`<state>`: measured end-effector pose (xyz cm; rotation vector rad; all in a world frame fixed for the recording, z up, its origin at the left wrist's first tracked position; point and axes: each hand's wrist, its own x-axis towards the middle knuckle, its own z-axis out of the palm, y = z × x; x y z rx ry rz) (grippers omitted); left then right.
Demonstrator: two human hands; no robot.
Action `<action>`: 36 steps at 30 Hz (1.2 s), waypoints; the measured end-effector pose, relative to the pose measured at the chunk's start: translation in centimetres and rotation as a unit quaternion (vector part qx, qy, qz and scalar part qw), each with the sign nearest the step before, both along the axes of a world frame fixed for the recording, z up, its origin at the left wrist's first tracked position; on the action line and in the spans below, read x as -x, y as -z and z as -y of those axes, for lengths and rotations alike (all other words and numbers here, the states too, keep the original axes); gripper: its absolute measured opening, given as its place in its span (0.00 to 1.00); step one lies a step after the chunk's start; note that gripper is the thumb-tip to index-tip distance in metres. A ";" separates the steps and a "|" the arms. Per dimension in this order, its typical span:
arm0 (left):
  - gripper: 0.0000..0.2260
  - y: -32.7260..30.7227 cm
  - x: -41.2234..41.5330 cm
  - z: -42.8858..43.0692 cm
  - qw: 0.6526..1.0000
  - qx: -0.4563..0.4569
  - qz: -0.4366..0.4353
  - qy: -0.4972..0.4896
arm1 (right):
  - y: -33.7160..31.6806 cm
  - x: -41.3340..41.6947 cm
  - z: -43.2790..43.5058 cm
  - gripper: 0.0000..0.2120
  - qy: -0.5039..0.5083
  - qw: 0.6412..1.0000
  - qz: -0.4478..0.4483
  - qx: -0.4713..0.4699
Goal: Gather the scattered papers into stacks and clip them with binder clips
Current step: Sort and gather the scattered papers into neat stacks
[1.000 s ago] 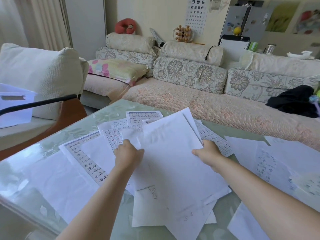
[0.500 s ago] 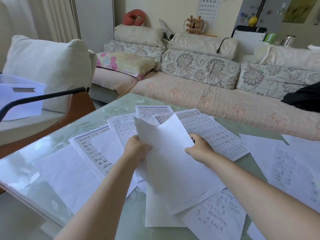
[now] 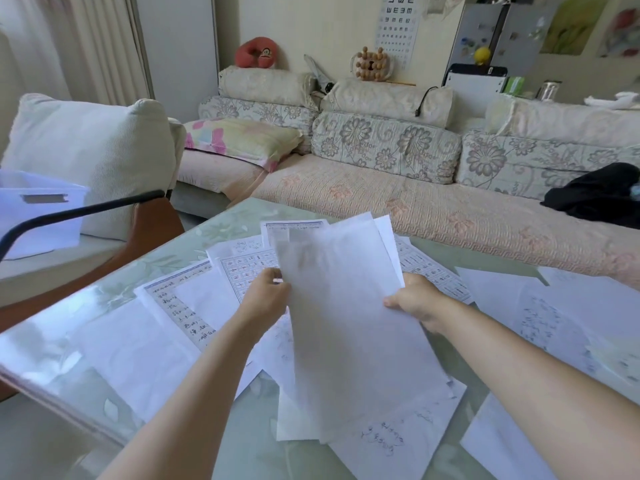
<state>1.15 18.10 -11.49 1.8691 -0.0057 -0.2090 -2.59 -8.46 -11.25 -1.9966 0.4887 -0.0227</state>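
A small stack of white sheets (image 3: 349,313) is held up off the table, blank backs toward me. My left hand (image 3: 265,301) grips its left edge and my right hand (image 3: 415,301) grips its right edge. Under and around it, scattered papers lie on the glass table (image 3: 225,220): printed grid sheets (image 3: 242,268), a bordered sheet with handwriting (image 3: 176,306) at the left, and handwritten sheets (image 3: 540,317) at the right. No binder clip is in view.
A floral sofa (image 3: 381,199) runs along the table's far side, with a black garment (image 3: 599,195) on it. At the left stand a cushioned chair with a black armrest (image 3: 79,211) and a white box (image 3: 38,209).
Both hands have lifted the held sheets and turned them more upright and squarer. The view has shifted slightly.
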 end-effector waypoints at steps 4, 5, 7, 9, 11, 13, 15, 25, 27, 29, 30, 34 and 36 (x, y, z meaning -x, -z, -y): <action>0.20 0.9 1.1 -1.2 0.885 -0.456 0.036 0.085 | -0.5 2.9 2.3 0.13 -0.007 0.996 -0.033 0.087; 0.25 1.0 1.5 -1.4 0.873 -0.477 0.018 0.099 | -0.6 3.7 2.7 0.13 -0.009 0.994 -0.039 0.101; 0.39 0.6 2.2 -1.3 0.863 -0.491 -0.014 0.116 | -0.5 5.0 3.0 0.13 -0.019 0.991 -0.059 0.123; 0.42 0.3 2.6 -1.2 0.856 -0.505 -0.023 0.107 | -0.2 5.8 2.8 0.14 -0.028 0.990 -0.062 0.126; 0.40 0.3 2.5 -1.3 0.868 -0.489 -0.035 0.083 | 0.2 5.9 2.2 0.16 -0.035 0.989 -0.054 0.133; 0.37 -0.2 2.9 -1.4 0.870 -0.482 -0.041 0.092 | 0.4 6.1 1.4 0.16 -0.039 0.986 -0.050 0.157; 0.31 -0.3 3.0 -1.4 0.867 -0.485 -0.049 0.108 | 0.6 6.2 0.7 0.18 -0.049 0.976 -0.053 0.204; 0.08 0.3 2.7 -2.4 0.977 0.156 -0.085 -0.118 | 0.8 5.0 -0.7 0.07 0.002 0.987 -0.029 0.158; 0.13 0.6 2.7 -2.2 0.950 0.238 -0.150 -0.132 | 0.9 4.8 -1.4 0.07 0.010 0.989 -0.034 0.144; 0.16 0.6 2.8 -2.0 0.936 0.278 -0.192 -0.098 | 1.0 4.8 -2.0 0.06 0.014 0.991 -0.035 0.130; 0.15 0.7 3.0 -2.0 0.945 0.256 -0.192 -0.066 | 1.1 4.8 -2.3 0.05 0.017 0.992 -0.034 0.123; 0.17 1.2 3.2 -1.8 0.973 0.171 -0.153 -0.036 | 1.1 4.9 -2.9 0.03 0.012 0.997 -0.031 0.077; 0.15 0.2 3.3 -1.9 0.973 0.194 -0.126 -0.014 | 1.1 5.0 -2.5 0.11 0.005 0.998 -0.020 0.058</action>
